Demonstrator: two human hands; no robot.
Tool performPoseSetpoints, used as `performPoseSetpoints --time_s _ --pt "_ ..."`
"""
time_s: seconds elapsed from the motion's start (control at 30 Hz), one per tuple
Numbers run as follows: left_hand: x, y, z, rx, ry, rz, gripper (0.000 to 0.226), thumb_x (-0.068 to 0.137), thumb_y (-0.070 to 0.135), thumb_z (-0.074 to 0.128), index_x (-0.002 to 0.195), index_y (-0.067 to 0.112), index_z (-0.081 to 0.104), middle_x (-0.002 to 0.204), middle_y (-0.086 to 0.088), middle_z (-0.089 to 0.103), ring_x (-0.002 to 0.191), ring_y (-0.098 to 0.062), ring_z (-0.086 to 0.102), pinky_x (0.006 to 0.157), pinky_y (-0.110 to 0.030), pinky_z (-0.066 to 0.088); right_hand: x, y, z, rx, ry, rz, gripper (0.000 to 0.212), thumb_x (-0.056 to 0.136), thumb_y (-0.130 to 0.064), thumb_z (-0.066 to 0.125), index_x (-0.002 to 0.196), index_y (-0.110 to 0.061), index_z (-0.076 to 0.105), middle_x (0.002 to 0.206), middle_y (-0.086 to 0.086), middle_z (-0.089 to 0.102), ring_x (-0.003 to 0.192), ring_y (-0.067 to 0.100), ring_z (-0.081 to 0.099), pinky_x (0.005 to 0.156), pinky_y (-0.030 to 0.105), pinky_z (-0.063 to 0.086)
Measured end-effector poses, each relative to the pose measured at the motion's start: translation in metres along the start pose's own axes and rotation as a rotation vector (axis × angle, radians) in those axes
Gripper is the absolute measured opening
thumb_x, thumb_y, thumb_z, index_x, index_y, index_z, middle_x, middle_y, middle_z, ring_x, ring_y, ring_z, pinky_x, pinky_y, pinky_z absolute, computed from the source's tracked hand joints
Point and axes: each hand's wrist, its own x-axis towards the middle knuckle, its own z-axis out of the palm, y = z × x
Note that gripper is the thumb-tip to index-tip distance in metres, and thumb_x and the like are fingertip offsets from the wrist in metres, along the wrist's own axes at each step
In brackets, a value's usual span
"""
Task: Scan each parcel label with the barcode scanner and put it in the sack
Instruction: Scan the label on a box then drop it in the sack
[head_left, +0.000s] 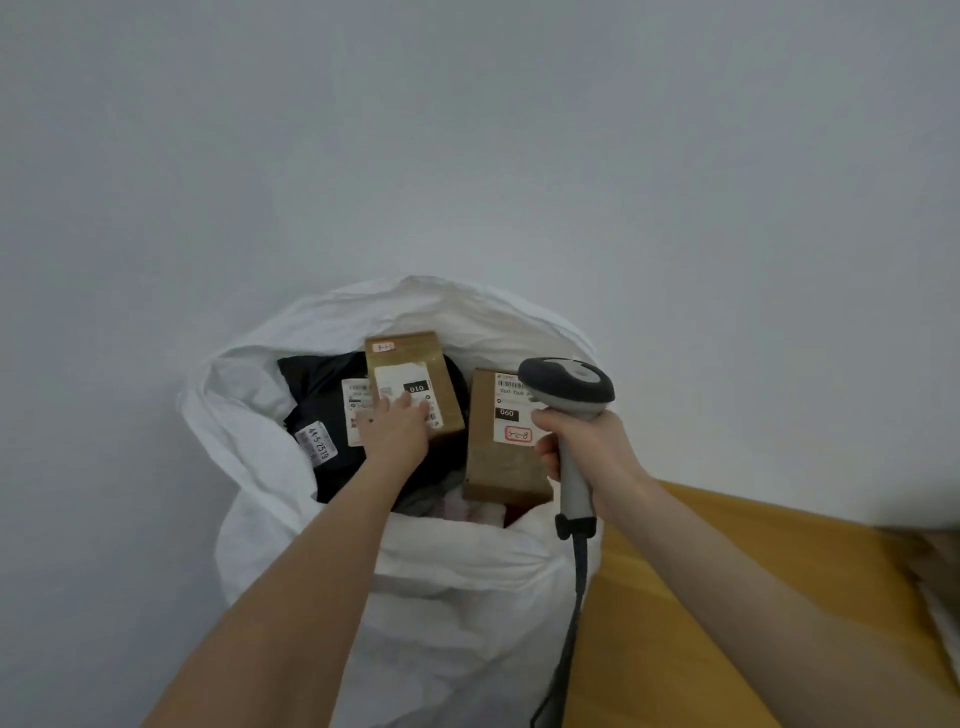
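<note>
Left hand (397, 428) lies flat on the small brown box (408, 351), fingers straight across its white label (397, 376), thumb out toward 9 o'clock, nothing curled round an edge, so it is touching rather than gripping. Box sits inside the sack (467, 597), at 12 o'clock of the open mouth, label up and tilted, its near end hidden under the hand. Judgement: a taped cardboard carton, stiff, probably light, not slippery. It can be pinched across the two long sides or palmed from above. Keep off the label if it needs rescanning, and corners could snag the thin sack fabric. Right hand (587, 452) is wrapped round the grey handle of the barcode scanner (569, 384), whose dark head points toward 10 o'clock over the sack. Its cable (571, 613) drops toward 6 o'clock. Second brown box (498, 467) is at 3 o'clock of the mouth, just beside the scanner, label up with a red-ringed sticker. Black mailer bag (317, 389) fills 9 o'clock, soft and crumpled, with two white labels showing, and the small box leans partly over it. Some pale and reddish soft items show at 6 o'clock of the mouth, too unclear to name. Sack is white, limp and creased, rim folded outward. Yellow surface (727, 597) lies at 4 o'clock of the frame, touching the sack's side. Plain grey-white backdrop all round, wall or floor cannot be told.
</note>
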Motion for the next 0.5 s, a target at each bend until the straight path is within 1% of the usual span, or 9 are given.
performPoseSetpoints --time_s 0.07,0.13,0.2,0.27,0.33,0.4,0.5 --pt "-0.002 0.007 -0.003 -0.02 -0.001 -0.025 0.036 0.098 0.034 0.045 0.132 0.024 0.048 0.138 -0.003 0.044 0.13 -0.031 0.038 0.105 -0.055 0.03 -0.008 -0.002 -0.016 0.019 0.014 -0.006 0.006 0.086 -0.009 0.068 0.083 -0.005 0.065 0.056 0.009 0.06 0.048 0.017 0.052 0.051 0.029 0.045" --pt "-0.012 0.016 -0.007 -0.064 0.061 -0.062 0.039 0.097 0.039 0.046 0.13 0.018 0.05 0.136 -0.007 0.047 0.126 -0.031 0.043 0.101 -0.05 0.035 -0.017 -0.002 -0.032 0.032 0.023 -0.005 0.006 0.087 -0.009 0.067 0.083 -0.005 0.064 0.056 0.009 0.061 0.048 0.017 0.052 0.05 0.028 0.046" --pt "-0.028 0.031 -0.014 -0.115 0.198 -0.096 0.039 0.096 0.032 0.05 0.13 0.014 0.05 0.133 -0.011 0.049 0.121 -0.031 0.048 0.093 -0.044 0.041 -0.028 0.001 -0.05 0.053 0.042 0.006 0.007 0.087 -0.009 0.067 0.085 -0.004 0.064 0.057 0.009 0.061 0.048 0.017 0.053 0.049 0.027 0.047" --pt "-0.046 0.053 -0.028 -0.2 0.36 -0.11 0.04 0.094 0.029 0.053 0.128 0.008 0.048 0.128 -0.015 0.05 0.115 -0.033 0.05 0.083 -0.042 0.044 -0.039 0.003 -0.073 0.102 0.054 0.015 0.007 0.087 -0.009 0.067 0.085 -0.004 0.063 0.058 0.009 0.06 0.047 0.017 0.053 0.049 0.027 0.047" --pt "-0.065 0.086 -0.048 -0.298 0.475 -0.074 0.04 0.094 0.03 0.053 0.125 0.005 0.048 0.123 -0.017 0.051 0.111 -0.033 0.05 0.078 -0.041 0.045 -0.052 0.007 -0.104 0.147 0.064 0.023 0.007 0.087 -0.008 0.066 0.085 -0.004 0.061 0.059 0.01 0.059 0.047 0.017 0.051 0.048 0.028 0.046" --pt "-0.088 0.126 -0.066 -0.376 0.56 0.005 0.037 0.093 0.027 0.054 0.124 0.006 0.05 0.122 -0.015 0.051 0.111 -0.031 0.05 0.077 -0.04 0.045 -0.067 0.013 -0.142 0.175 0.078 0.041 0.007 0.087 -0.008 0.066 0.088 -0.004 0.061 0.061 0.01 0.058 0.048 0.017 0.051 0.049 0.027 0.046" --pt "-0.129 0.195 -0.081 -0.379 0.599 0.14 0.036 0.091 0.021 0.056 0.123 0.007 0.051 0.122 -0.014 0.051 0.111 -0.03 0.049 0.078 -0.039 0.047 -0.094 0.026 -0.206 0.222 0.111 0.077 0.009 0.088 -0.01 0.066 0.088 -0.005 0.059 0.057 0.007 0.058 0.046 0.016 0.051 0.05 0.028 0.046"
